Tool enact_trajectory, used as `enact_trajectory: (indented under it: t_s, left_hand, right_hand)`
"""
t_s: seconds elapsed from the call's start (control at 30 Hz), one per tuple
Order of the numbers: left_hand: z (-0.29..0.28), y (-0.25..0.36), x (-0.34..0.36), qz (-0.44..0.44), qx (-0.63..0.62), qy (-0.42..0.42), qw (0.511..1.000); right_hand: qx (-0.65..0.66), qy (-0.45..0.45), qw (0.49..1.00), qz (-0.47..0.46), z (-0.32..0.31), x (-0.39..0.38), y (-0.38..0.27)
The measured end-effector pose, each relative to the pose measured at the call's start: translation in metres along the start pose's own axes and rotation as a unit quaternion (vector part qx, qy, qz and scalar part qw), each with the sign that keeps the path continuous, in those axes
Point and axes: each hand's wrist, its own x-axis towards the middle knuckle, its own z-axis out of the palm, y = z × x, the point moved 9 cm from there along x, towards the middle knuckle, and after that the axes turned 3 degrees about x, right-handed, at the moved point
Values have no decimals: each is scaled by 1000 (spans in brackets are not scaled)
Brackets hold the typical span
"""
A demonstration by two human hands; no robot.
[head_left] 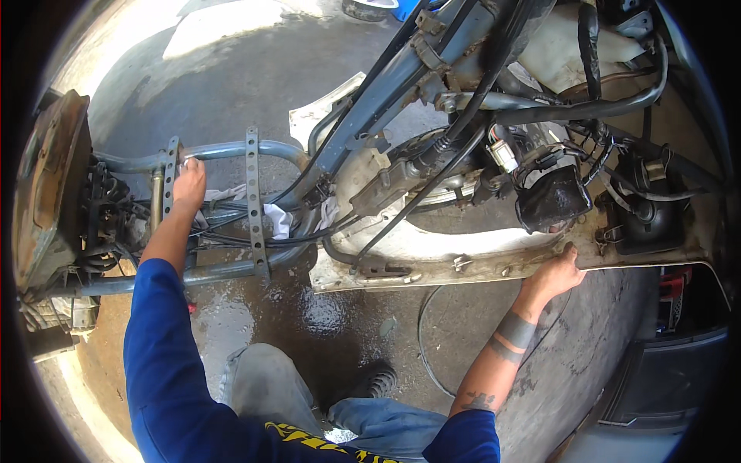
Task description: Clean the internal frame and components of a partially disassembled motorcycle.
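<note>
A vehicle frame of blue-grey metal tubes (270, 148) lies across the view, with two perforated metal strips (254, 201) bridging its rails. My left hand (190, 184) is closed beside the left perforated strip (170, 185), close to the far rail; what its fingers hold, if anything, is hidden. On the right, my right hand (557, 274) grips the near edge of a dirty white body panel (432, 245), thumb on top and fingers out of sight underneath. Black cables (231, 208) run along the frame between my hands.
White cloth (278, 221) lies among the cables. A wiring connector (503, 157) and a black rubber boot (552, 202) hang over the panel. A rusty brown box-like part (58, 189) stands far left. The concrete floor (255, 85) has wet patches; a thin cable (423, 339) curves across it.
</note>
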Motion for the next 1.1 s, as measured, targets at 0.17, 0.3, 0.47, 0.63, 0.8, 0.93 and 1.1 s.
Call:
enact_trajectory:
  t_s: [0.17, 0.3, 0.47, 0.63, 0.8, 0.93, 1.1]
  left_hand:
    - [13, 17, -4, 79, 2, -210, 975]
    - [-35, -13, 35, 49, 6, -4, 999]
    - [-14, -9, -1, -5, -24, -86, 996]
    - [-78, -29, 42, -65, -145, 49, 986]
    - [-17, -25, 49, -67, -180, 90, 977]
    - [-28, 36, 51, 91, -281, 65, 953]
    - [47, -83, 97, -87, -191, 131, 969]
  right_hand:
    - [-2, -5, 1000, 17, -4, 3, 4]
    - [16, -14, 999, 25, 4, -2, 1]
    - [1, -2, 1000, 12, 5, -3, 4]
    - [3, -9, 999, 37, -11, 7, 2]
    - [16, -7, 1000, 14, 7, -1, 8]
    - [-36, 9, 999, 31, -4, -1, 3]
    - [-57, 29, 998, 14, -9, 0, 3]
